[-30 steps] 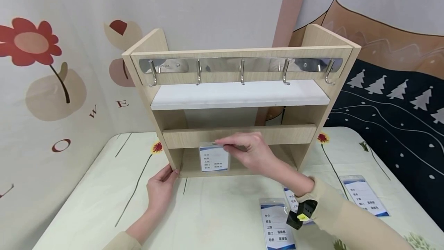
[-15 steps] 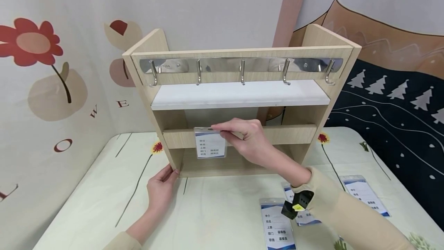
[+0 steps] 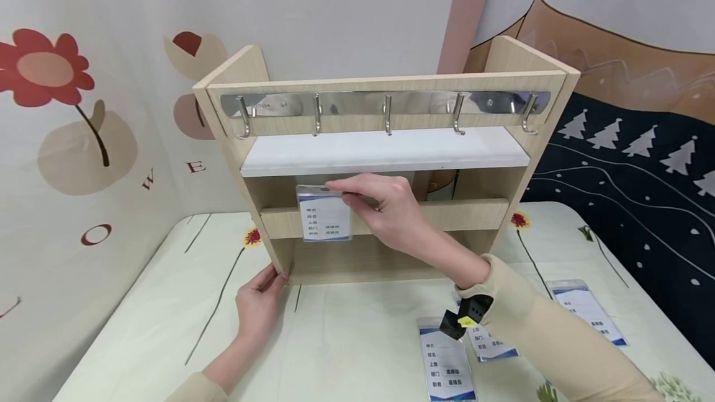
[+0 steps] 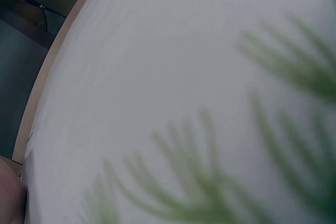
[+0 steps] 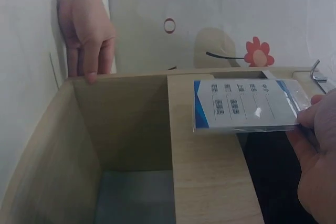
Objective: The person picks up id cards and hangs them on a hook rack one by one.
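Observation:
My right hand (image 3: 388,209) pinches the top edge of a clear-sleeved name badge (image 3: 326,219) between thumb and fingers. The badge hangs upright in front of the wooden rack's (image 3: 475,214) middle bar, left of centre and below the metal hooks (image 3: 317,115). In the right wrist view the badge (image 5: 241,103) shows its printed side with blue corners. My left hand (image 3: 259,299) grips the rack's lower left corner, thumb on the front edge. That thumb also shows over the side panel's edge in the right wrist view. Only a sliver of hand (image 4: 9,195) appears in the left wrist view.
More badges lie on the tablecloth at the right: one (image 3: 447,361) in front, one (image 3: 494,347) partly under my right forearm, one (image 3: 589,312) farther right. A white shelf board (image 3: 385,152) runs behind the hooks. Patterned curtains (image 3: 346,17) hang behind the rack.
My right hand has lifted the badge from the rack's bottom opening up and slightly left, to the middle bar. The left hand stays on the corner.

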### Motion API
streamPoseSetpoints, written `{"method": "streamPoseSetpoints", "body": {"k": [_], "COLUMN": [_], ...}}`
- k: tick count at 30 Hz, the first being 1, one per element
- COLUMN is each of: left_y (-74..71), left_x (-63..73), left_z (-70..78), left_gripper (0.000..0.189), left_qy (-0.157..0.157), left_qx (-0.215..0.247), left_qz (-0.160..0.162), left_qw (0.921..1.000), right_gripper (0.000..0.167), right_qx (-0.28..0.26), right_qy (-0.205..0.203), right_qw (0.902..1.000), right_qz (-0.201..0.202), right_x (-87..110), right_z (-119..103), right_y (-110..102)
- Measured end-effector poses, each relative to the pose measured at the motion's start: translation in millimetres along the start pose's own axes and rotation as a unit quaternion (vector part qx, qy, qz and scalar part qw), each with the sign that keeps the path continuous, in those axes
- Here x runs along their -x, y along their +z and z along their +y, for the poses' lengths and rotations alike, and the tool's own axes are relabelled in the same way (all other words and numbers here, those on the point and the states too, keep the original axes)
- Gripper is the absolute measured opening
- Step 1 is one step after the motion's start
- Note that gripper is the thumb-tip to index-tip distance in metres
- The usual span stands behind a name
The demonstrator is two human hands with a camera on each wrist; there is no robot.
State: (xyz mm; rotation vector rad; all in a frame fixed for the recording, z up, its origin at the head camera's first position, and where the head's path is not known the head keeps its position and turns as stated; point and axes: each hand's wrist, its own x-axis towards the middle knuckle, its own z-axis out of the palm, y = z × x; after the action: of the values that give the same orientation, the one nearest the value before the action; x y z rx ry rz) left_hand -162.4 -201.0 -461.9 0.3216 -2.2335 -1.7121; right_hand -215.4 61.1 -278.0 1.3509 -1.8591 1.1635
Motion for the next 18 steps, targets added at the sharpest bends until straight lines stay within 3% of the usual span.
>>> {"method": "streamPoseSetpoints", "body": {"k": [18], "left_y": [0.1], "left_x": [1.5], "left_z": [1.3], "left_gripper": [0.038], "left_qy": [-0.002], "left_qx": [-0.021], "left_qz": [0.003], "left_qw": [0.9998], "right_gripper": [0.025], "right_qx": [0.009], "right_qy": [-0.060], "right_qw": [0.9979], "right_qz": [0.020], "right_x": [-29.6], "right_z": [-9], "right_y": [6]}}
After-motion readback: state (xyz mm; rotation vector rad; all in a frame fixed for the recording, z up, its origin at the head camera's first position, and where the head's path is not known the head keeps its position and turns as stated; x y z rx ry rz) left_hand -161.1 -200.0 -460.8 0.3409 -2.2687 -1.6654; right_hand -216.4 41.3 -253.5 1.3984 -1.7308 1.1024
